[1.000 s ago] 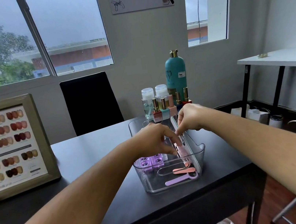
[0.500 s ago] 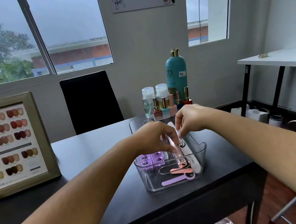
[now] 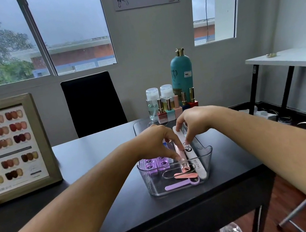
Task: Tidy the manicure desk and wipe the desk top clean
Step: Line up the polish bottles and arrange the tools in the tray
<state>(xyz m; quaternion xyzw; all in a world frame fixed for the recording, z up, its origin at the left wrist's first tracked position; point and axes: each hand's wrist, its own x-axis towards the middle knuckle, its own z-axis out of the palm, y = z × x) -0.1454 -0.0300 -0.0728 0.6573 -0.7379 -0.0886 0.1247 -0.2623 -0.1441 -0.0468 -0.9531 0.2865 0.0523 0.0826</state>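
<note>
A clear plastic organiser bin (image 3: 208,167) stands on the black desk (image 3: 99,159). Inside lie a white nail buffer (image 3: 193,160), a slim pink tool (image 3: 182,157), a peach file (image 3: 184,175), a lilac file (image 3: 180,185) and purple toe separators (image 3: 156,162). My left hand (image 3: 156,142) reaches into the bin and pinches the pink tool. My right hand (image 3: 194,121) hovers over the bin's far end, fingertips pinching the upper end of the white buffer.
Behind the bin stand two clear pump bottles (image 3: 160,98), a row of nail polish bottles (image 3: 176,108) and a tall teal bottle (image 3: 182,75). A framed nail colour chart (image 3: 8,149) leans at the left. A black chair (image 3: 92,103) faces me; a white side table (image 3: 288,59) is at right.
The white buffer went from leaning on the bin's right wall to lying flatter along the bin floor. Both hands have stayed over the bin, shifting only slightly.
</note>
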